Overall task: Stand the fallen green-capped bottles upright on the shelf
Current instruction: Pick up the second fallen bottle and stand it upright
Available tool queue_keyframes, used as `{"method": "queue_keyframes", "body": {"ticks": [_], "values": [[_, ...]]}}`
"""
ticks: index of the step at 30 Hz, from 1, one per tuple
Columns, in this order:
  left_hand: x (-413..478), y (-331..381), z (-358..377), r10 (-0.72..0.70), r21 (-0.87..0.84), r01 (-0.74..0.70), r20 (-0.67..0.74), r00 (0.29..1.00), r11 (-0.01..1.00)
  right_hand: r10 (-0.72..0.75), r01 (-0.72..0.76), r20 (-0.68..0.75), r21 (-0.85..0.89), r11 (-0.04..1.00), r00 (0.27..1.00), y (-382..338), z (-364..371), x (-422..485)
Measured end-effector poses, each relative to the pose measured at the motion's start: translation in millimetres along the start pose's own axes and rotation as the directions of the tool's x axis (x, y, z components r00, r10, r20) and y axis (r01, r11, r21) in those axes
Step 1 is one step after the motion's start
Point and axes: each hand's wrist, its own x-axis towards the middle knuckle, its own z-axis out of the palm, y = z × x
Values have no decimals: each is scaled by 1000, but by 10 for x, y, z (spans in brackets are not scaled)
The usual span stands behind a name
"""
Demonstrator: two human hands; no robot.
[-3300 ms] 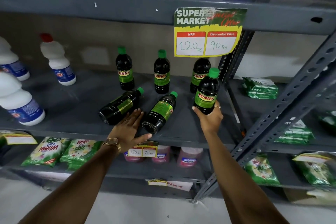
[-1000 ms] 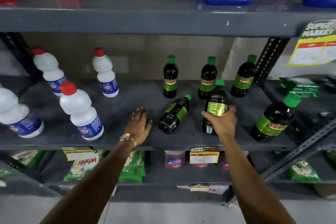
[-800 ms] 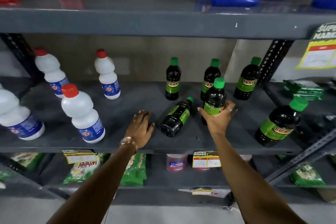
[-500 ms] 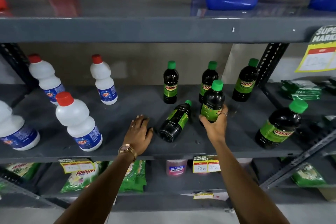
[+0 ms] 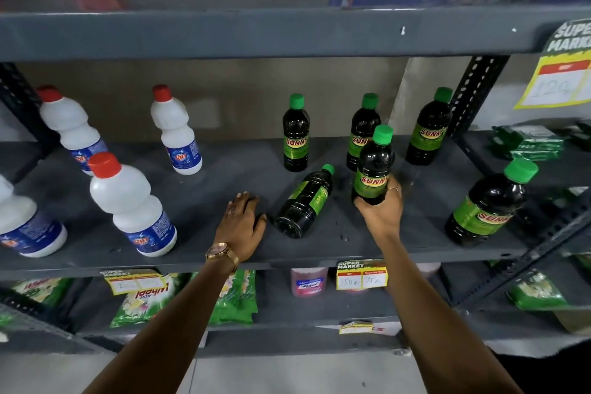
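Now upright in right hand (image 5: 382, 213), gripping held bottle (image 5: 372, 166); left hand (image 5: 241, 222) flat, open beside fallen bottle (image 5: 303, 201). Could topple the upright bottle (image 5: 363, 131) just behind held bottle if set down crooked or released early.

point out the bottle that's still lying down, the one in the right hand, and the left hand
Fallen bottle (image 5: 303, 203): head view, on its dark body beside the green label.
Held bottle (image 5: 374, 166): head view, on its dark body above the label.
Left hand (image 5: 241, 222): head view, on the back of the hand.

Right hand (image 5: 382, 214) around upright bottle (image 5: 373, 166)
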Motion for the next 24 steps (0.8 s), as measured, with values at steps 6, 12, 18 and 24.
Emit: {"method": "queue_keyframes", "body": {"ticks": [6, 12, 18, 24], "values": [[-7, 22, -9, -7, -5, 7, 0, 1000, 1000, 22, -24, -65, -28, 999, 998, -36, 9, 5], [-12, 25, -13, -24, -32, 24, 7, 1000, 999, 18, -25, -67, -111, 994, 998, -33, 24, 22], [-19, 15, -32, -14, -27, 14, 21, 1000, 1000, 28, -28, -5, -85, 996, 1000, 20, -75, 30], [-27, 0, -26, -13, -29, 14, 25, 1000, 999, 50, -49, 118, -10, 999, 992, 95, -341, -19]]}}
